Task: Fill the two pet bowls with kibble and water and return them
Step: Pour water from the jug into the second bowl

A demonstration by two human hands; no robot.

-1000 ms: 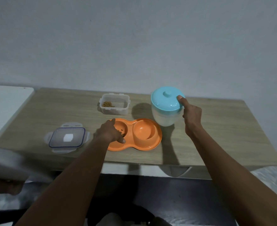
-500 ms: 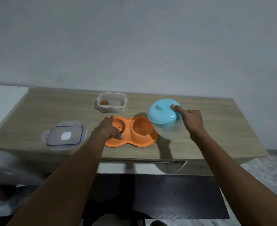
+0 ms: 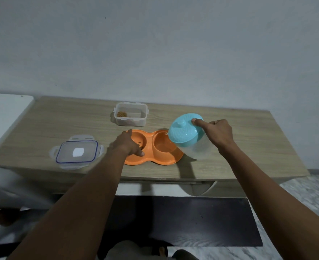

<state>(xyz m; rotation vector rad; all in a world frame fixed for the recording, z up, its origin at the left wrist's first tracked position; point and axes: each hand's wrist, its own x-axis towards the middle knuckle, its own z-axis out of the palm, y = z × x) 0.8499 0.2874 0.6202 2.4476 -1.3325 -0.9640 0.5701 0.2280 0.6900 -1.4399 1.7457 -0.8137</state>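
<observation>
An orange double pet bowl [image 3: 166,160] lies on the wooden table [image 3: 61,128]. Its left cup holds a few kibble pieces [image 3: 140,144]; its right cup looks bare. My left hand [image 3: 126,146] grips the bowl's left rim. My right hand [image 3: 216,135] holds a clear water jug [image 3: 194,147] with a turquoise lid [image 3: 184,131], index finger pressed on the lid. The jug is tilted left, its lip over the right cup. I cannot tell whether water is flowing.
A clear kibble container [image 3: 130,116], lid off and with a little kibble in it, stands behind the bowl. Its blue-rimmed lid [image 3: 77,152] lies at the front left. A white surface [image 3: 3,111] adjoins the table's left. Below the table edge is a dark floor mat [image 3: 183,220].
My right hand has brought the jug down and left and tipped it over the right cup. My left hand has stayed on the bowl's left rim.
</observation>
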